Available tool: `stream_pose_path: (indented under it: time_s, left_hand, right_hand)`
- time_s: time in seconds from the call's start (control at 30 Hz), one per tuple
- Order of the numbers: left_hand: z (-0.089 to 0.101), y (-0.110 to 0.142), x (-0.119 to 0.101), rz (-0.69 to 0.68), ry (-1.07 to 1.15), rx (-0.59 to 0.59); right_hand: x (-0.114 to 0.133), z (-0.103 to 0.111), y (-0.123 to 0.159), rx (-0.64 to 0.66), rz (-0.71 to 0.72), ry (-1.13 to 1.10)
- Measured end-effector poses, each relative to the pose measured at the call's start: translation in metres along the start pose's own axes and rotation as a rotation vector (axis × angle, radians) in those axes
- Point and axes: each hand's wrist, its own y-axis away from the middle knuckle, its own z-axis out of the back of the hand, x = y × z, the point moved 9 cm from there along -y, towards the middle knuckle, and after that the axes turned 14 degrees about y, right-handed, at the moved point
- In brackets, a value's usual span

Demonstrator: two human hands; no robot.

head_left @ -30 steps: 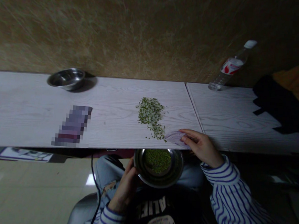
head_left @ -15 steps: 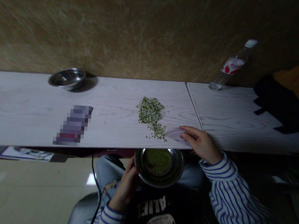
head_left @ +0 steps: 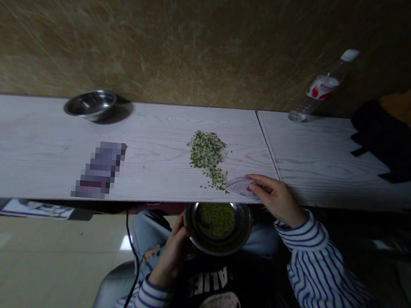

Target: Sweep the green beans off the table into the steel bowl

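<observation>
My left hand (head_left: pixel 173 251) grips the rim of a metal bowl (head_left: pixel 215 248) below the table's front edge. Green beans (head_left: pixel 218 219) lie in the bottom of that bowl. Between the thumb and fingers of my right hand (head_left: pixel 275 197) is a clear plastic protractor (head_left: pixel 239 185), held low against the tabletop. Its left end meets the lower right tip of a loose pile of green beans mixed with white grains (head_left: pixel 207 150). The pile tapers toward the front edge, right above the bowl.
Another metal bowl (head_left: pixel 91 106) stands at the back left. A blurred-out phone-like object (head_left: pixel 99 169) lies nearer the front. Against the wall (head_left: pixel 185 43) leans a plastic bottle (head_left: pixel 317 89). Dark and orange cloth (head_left: pixel 399 136) lies at right. A seam (head_left: pixel 268 144) crosses the white table (head_left: pixel 156 150).
The view has shifted slightly, so everything on the table sits a little higher. Both hands keep their hold, and the protractor stays beside the pile's tip.
</observation>
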Motion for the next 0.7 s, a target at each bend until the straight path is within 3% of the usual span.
stream_pose_path:
  time_s: [0.7]
  left_hand:
    - [-0.003, -0.002, 0.004, 0.011, 0.014, 0.028]
  right_hand:
    - [0.002, 0.002, 0.015, -0.024, 0.007, 0.043]
